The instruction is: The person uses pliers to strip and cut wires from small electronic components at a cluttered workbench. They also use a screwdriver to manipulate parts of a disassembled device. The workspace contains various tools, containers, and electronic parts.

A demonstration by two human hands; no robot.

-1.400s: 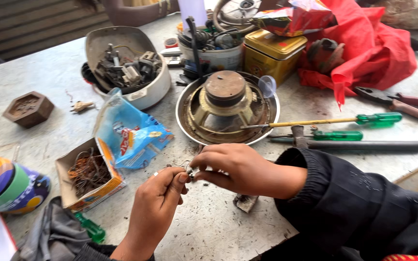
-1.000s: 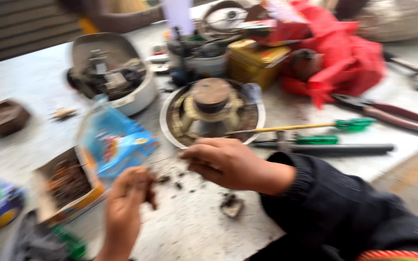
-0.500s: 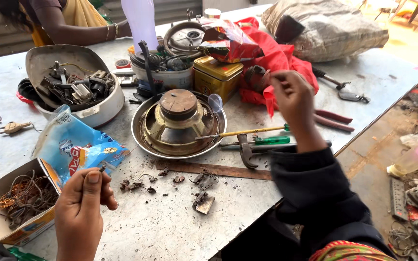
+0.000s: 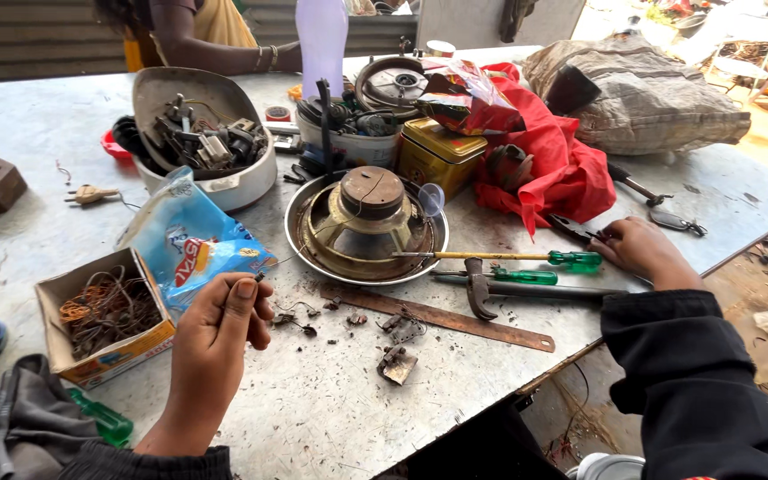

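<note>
While the left hand [image 4: 221,331] stays low over the near edge of the grey table [image 4: 37,213], its fingers are curled closed and pinch a thin wire [image 4: 270,267] between thumb and forefinger. The wire runs up and to the right from the fingertips toward the speaker cone in its round metal pan [image 4: 366,229]; whether its far end is attached there cannot be told.

The right hand [image 4: 640,249] lies well apart, at the right edge of the table. Its fingers are partly bent and rest on the dark handles of a pair of pliers [image 4: 580,233]; a full grip cannot be confirmed. The pliers lie just below the red cloth [image 4: 562,169], their long axis running up-left from the fingers.

Between the two hands lie, left to right:
- small metal scraps [image 4: 397,364] near the left hand;
- a rusty flat ruler [image 4: 437,317], long axis left to right;
- a hammer [image 4: 508,289] and two green-handled screwdrivers [image 4: 571,260], handles pointing toward the right hand.

The right hand is the nearer one to these tools. A cardboard box of wire scraps [image 4: 104,316] and a blue snack bag [image 4: 193,244] lie just left of the left hand.
</note>
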